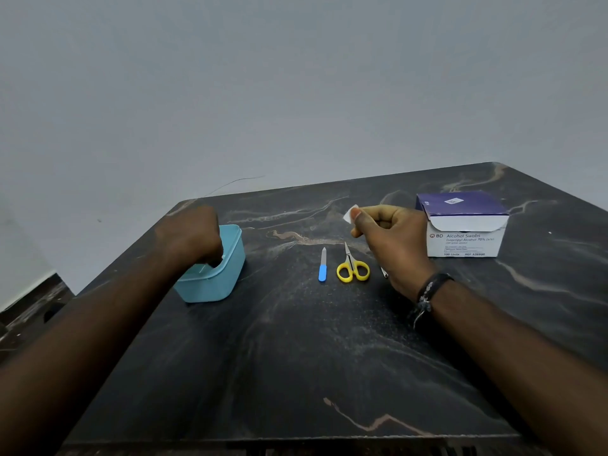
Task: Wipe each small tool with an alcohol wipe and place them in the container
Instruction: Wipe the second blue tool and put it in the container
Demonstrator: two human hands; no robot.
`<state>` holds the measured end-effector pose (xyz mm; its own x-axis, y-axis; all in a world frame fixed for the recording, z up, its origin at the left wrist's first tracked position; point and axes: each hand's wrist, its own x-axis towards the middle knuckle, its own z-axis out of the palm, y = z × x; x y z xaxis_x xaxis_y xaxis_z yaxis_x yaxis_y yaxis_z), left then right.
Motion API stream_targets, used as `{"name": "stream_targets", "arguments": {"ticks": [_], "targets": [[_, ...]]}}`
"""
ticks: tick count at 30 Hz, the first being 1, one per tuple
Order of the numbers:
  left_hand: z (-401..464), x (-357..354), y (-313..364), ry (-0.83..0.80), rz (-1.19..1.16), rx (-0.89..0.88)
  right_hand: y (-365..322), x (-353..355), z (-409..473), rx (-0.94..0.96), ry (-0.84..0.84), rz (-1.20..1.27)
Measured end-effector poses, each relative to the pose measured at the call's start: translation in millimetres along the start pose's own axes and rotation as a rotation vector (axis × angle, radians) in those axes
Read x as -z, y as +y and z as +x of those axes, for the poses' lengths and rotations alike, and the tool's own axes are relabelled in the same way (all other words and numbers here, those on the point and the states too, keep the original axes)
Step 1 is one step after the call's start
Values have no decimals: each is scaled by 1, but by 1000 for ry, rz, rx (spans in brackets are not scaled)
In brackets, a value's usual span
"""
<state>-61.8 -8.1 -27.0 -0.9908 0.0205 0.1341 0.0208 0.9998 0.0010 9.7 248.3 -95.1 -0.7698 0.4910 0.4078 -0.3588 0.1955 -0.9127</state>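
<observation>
Two forearms enter from the lower corners of the frame and reach up over the dark marbled counter point(296, 357); the right wrist carries a dark bracelet point(431, 287).

At mid-frame lie the tools. The nail file point(322, 265), blue-handled, has its long axis running near to far, tip pointing to the top of the frame. Just to its right sit the yellow-handled scissors point(351, 267), parallel, handles toward the viewer and blades away. Right of those, a metal tool point(384, 273) shows only its near end; the rest is hidden under the right hand, so its kind cannot be told.

The right hand point(391, 238) hangs above these tools, its fingers point(357, 216) curled and pinching a small white alcohol wipe point(349, 212) at the hand's left tip. All 3 visible tools lie just below and toward the viewer from that pinch, so this hand is much the nearer to them.

At centre left, the left hand point(190, 235) dips its curled fingers into the open teal container point(227, 274); whether they grasp anything cannot be told. The container stands well apart to the left of the tools.

Farthest, at right, stands the alcohol swab box point(464, 225), flap raised. Judged: the next tool is likely picked up leftward-reaching or by the free hand.
</observation>
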Motion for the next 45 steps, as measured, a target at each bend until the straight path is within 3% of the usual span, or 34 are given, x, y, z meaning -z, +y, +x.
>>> {"name": "stream_targets", "arguments": {"ticks": [3, 6, 8, 10, 12, 14, 20, 27, 31, 35, 39, 42, 45], "targets": [[-16, 12, 18, 356, -15, -81, 0, -2, -1, 2, -7, -8], [-33, 14, 48, 480, -172, -206, -1, -2, -2, 0, -20, -19], [-40, 7, 68, 367, -269, -281, -2, -2, -2, -3, -16, -28], [-39, -5, 87, 118, -364, -310, -2, -1, -2, -11, -4, -34], [-35, -16, 100, -164, -461, -246, -2, -1, -2, -10, 6, -42], [-31, -27, 108, -341, -517, -153, -2, -1, -2, -7, 3, -56], [-22, -33, 120, -475, -509, -81, 1, -4, -3, -2, -26, -85], [-13, -35, 121, -542, -549, -66, 1, -4, -4, 3, -34, -72], [-10, -44, 110, -489, -673, -86, 4, -4, -3, 27, -51, -97], [-15, -56, 98, -407, -870, -127, 7, -3, -1, 62, -70, -139], [-23, -68, 91, -200, -1165, -216, 3, -1, -1, 37, -86, -101], [-28, -63, 89, -184, -1448, -277, 0, -1, -1, 7, -116, -34], [-33, -61, 93, -191, -1565, -335, -1, -3, -1, -23, -142, 11]]}}
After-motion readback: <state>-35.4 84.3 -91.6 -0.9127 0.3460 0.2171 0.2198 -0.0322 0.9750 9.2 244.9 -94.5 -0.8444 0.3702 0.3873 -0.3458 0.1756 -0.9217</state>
